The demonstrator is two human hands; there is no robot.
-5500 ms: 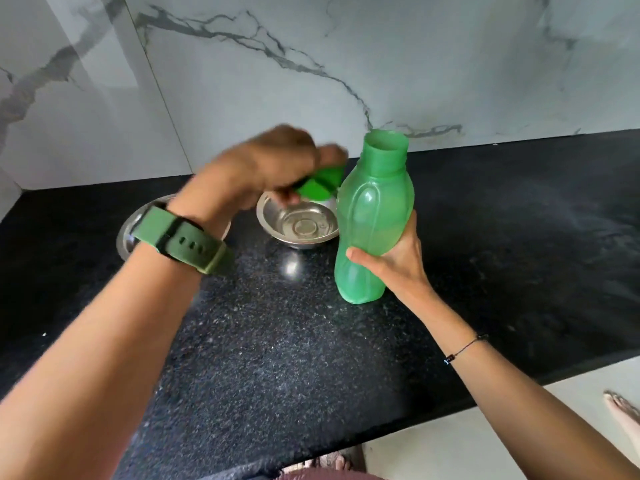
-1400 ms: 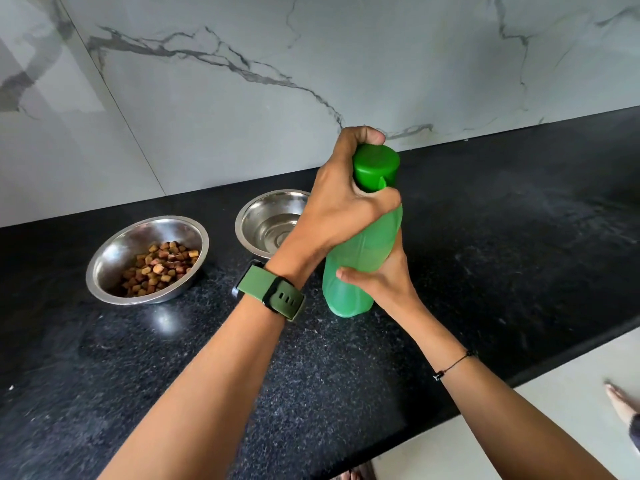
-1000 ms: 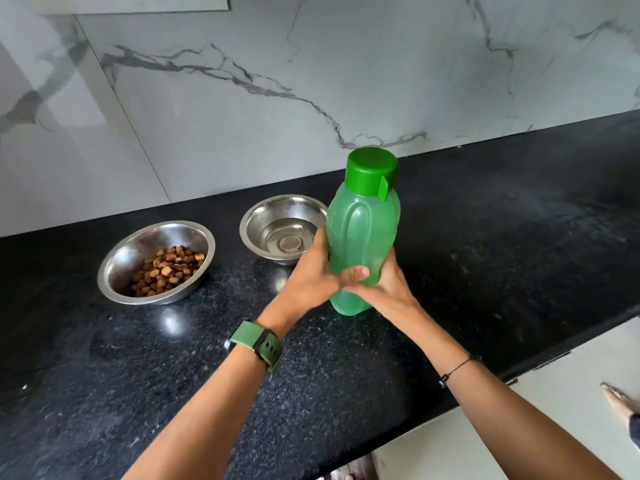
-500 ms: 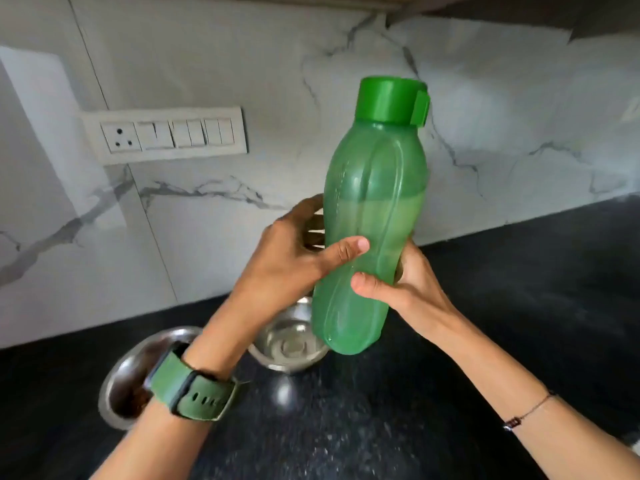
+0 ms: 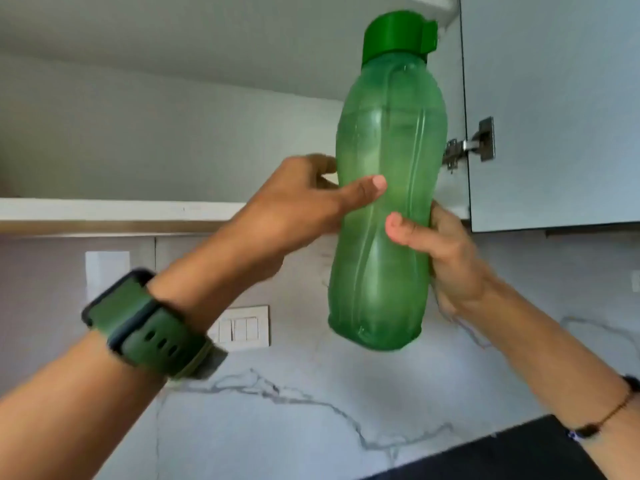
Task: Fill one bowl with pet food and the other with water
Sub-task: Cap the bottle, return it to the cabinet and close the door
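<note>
A marble wall [image 5: 277,427] with grey veins is filling the lower background, and above it a pale cabinet [image 5: 104,126] is standing open, its door [image 5: 554,116] swung out at the right on a metal hinge [image 5: 471,143]. A sliver of the black counter [image 5: 512,452] is showing at the bottom right.

In front of all this, the person is holding a green bottle [image 5: 384,209] up in the air with 2 hands, well above the counter and level with the open cabinet. The bottle is standing nearly upright, leaning slightly to the right at the top, and its dark green cap [image 5: 394,36] is sitting closed on the neck. Liquid is showing through the translucent body up to roughly the shoulder.

The left hand [image 5: 294,216] is wrapping around the bottle's middle from the left, thumb lying across the front and fingers reaching behind. The right hand [image 5: 446,258] is gripping the lower middle from the right, thumb pressing on the front just below the left thumb.

A green watch [image 5: 152,327] is sitting on the left wrist, somewhat blurred. A white switch plate [image 5: 242,329] is showing on the wall beyond that forearm. A thin dark bracelet [image 5: 609,417] is circling the right wrist. Neither bowl is showing in this view.
</note>
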